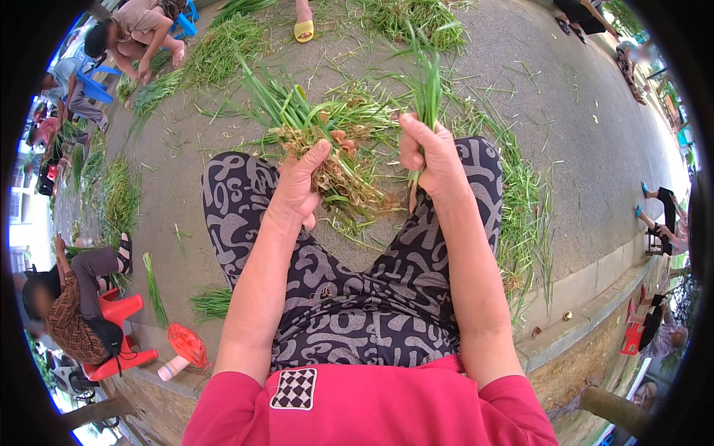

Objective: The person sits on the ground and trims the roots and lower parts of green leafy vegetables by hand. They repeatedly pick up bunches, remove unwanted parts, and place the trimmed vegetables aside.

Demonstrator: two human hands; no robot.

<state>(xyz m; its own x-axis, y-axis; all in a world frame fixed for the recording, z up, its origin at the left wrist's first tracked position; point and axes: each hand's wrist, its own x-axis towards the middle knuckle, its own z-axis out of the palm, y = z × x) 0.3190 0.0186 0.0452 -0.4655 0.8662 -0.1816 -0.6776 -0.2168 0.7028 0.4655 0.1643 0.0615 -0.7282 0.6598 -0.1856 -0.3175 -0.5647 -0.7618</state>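
My left hand (298, 184) grips a thick, untidy bundle of chive-like greens (287, 108), with withered brown leaves (346, 181) hanging around it. The thumb lies along the top, and part of the fingers is hidden by the stalks. In my right hand (432, 153), a smaller, neater bunch of green stalks (428, 89) stands nearly upright, its blades pointing away from me and its pale lower ends below the fist. The two hands are apart, above my knees. Beneath them, loose green and yellowed trimmings (362, 117) cover the pavement.
A heap of greens (226, 50) and another pile (415, 25) lie ahead. Cut stalks (524, 217) run along my right leg; a small bunch (212, 303) lies left. A red plastic stool (120, 312), a red bag (187, 345) and a curb (580, 329) are near. Several people sit around.
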